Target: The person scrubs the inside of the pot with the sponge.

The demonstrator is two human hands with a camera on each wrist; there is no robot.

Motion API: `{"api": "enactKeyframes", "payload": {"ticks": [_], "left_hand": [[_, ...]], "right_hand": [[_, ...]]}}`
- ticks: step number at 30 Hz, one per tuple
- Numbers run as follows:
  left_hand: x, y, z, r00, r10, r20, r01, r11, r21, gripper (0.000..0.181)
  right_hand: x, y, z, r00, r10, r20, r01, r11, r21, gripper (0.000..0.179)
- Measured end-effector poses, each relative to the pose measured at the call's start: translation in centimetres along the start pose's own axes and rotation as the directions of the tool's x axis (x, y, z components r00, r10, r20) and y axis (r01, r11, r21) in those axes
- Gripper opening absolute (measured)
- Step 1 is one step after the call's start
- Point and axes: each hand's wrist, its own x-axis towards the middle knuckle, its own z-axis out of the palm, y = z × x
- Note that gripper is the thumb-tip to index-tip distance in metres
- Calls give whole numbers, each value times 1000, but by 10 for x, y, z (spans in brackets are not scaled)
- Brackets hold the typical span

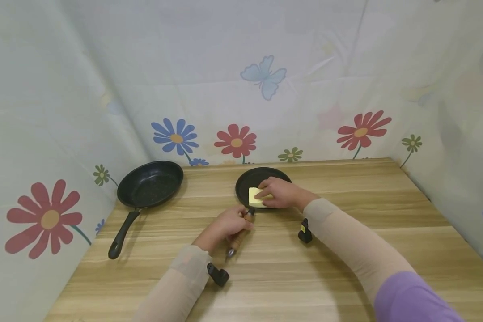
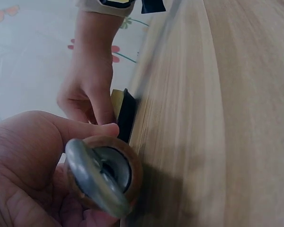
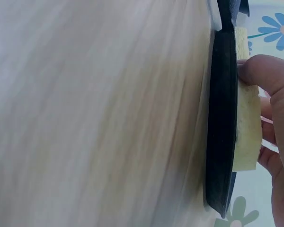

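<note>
A small, shallow black frying pan (image 1: 247, 179) lies on the wooden table, its wooden handle (image 1: 236, 241) pointing toward me. My left hand (image 1: 229, 221) grips that handle; in the left wrist view the metal hanging ring (image 2: 97, 177) at its end shows close up. Inside the pan, near its front rim, sits a pale yellow sponge (image 1: 255, 197). My right hand (image 1: 281, 192) holds the sponge against the pan. From the right wrist, the thumb bears on the edge of the sponge (image 3: 248, 127) and the other fingers are partly hidden behind it.
A larger black frying pan (image 1: 150, 183) with a black handle (image 1: 122, 235) stands at the table's back left. Flower-printed curtain (image 1: 209, 89) borders the wooden table (image 1: 346, 250) at the back and sides. A small black camera is strapped on each wrist.
</note>
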Motion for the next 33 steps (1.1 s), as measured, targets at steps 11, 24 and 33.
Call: {"api": "enactKeyframes", "payload": {"ticks": [11, 24, 33], "left_hand": [[1, -5, -5, 999, -18, 33, 18, 1000, -1, 25], [2, -7, -4, 997, 11, 70, -11, 1000, -1, 24], [-1, 0, -7, 997, -8, 80, 9, 1000, -17, 25]], "right_hand": [[18, -10, 15, 993, 57, -108, -54, 998, 33, 31], [42, -9, 11, 984, 176, -8, -176, 978, -108, 32], [51, 4, 4, 985, 168, 35, -164, 981, -105, 31]]}}
